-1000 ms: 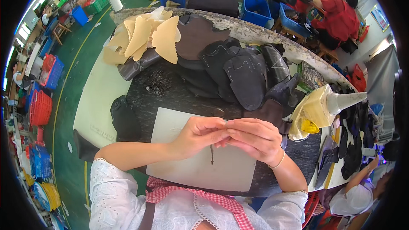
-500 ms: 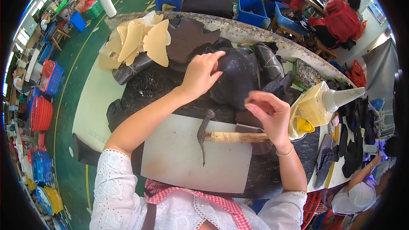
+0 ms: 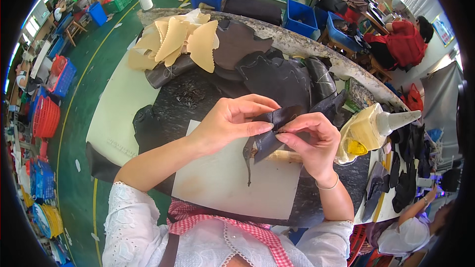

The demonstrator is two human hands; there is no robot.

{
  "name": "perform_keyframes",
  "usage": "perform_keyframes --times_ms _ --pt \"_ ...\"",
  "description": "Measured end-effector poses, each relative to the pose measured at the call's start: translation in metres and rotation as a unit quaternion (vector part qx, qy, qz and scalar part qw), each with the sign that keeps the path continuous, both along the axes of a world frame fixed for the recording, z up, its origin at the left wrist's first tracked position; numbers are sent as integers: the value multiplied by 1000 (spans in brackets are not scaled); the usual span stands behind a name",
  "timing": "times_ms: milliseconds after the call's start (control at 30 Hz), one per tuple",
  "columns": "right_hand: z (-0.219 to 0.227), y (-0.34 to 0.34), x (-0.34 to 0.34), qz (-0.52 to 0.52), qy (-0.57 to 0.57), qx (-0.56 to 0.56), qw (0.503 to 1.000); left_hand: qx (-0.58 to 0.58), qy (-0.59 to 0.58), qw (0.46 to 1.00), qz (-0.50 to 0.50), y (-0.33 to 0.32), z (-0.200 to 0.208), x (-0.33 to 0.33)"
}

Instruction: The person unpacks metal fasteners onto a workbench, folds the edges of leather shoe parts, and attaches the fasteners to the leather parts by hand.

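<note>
Between both hands, above the hammer, I hold a dark leather piece (image 3: 266, 141) whose edges are pinched together near its middle. My left hand (image 3: 242, 116) grips it from the left, thumb and fingers closed on it. From the right, my right hand (image 3: 314, 136) pinches it with thumb and forefinger. Below lies a hammer (image 3: 247, 163), its head and pale handle partly hidden by the leather and my right hand. The hammer rests across a whitish board (image 3: 232, 188). Beyond my hands is a pile of black leather pieces (image 3: 277, 81).
Cream zigzag-edged pieces (image 3: 175, 42) are stacked at the far left of the bench. A yellowish glue bottle (image 3: 363, 128) with a grey nozzle lies tilted at the right. Blue crates (image 3: 300, 18) stand past the bench's far edge. Other people (image 3: 408, 37) sit at the right.
Both hands have come together nearer to me and now hold a dark leather piece. Before, the left hand was at the black pile and the right hand was raised apart from it.
</note>
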State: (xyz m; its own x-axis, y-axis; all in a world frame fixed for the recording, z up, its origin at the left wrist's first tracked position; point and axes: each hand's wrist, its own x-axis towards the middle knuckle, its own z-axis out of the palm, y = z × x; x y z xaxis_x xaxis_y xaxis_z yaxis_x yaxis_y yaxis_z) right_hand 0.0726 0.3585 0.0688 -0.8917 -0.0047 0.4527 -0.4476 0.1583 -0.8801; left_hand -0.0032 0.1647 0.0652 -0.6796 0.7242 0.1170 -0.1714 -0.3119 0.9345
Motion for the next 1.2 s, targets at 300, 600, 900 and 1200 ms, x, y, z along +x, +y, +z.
perform_keyframes --times_ms 300,600,900,1200 --pt "4 -15 5 16 -37 -32 999 -14 13 1000 -2 -21 -4 7" --pt "-6 -20 4 29 20 39 999 45 47 998 17 -28 -11 19" --pt "0 -27 -8 28 40 117 992 28 55 997 51 -39 -14 21" --pt "7 -47 -12 15 45 154 987 61 -105 991 56 -52 -22 29"
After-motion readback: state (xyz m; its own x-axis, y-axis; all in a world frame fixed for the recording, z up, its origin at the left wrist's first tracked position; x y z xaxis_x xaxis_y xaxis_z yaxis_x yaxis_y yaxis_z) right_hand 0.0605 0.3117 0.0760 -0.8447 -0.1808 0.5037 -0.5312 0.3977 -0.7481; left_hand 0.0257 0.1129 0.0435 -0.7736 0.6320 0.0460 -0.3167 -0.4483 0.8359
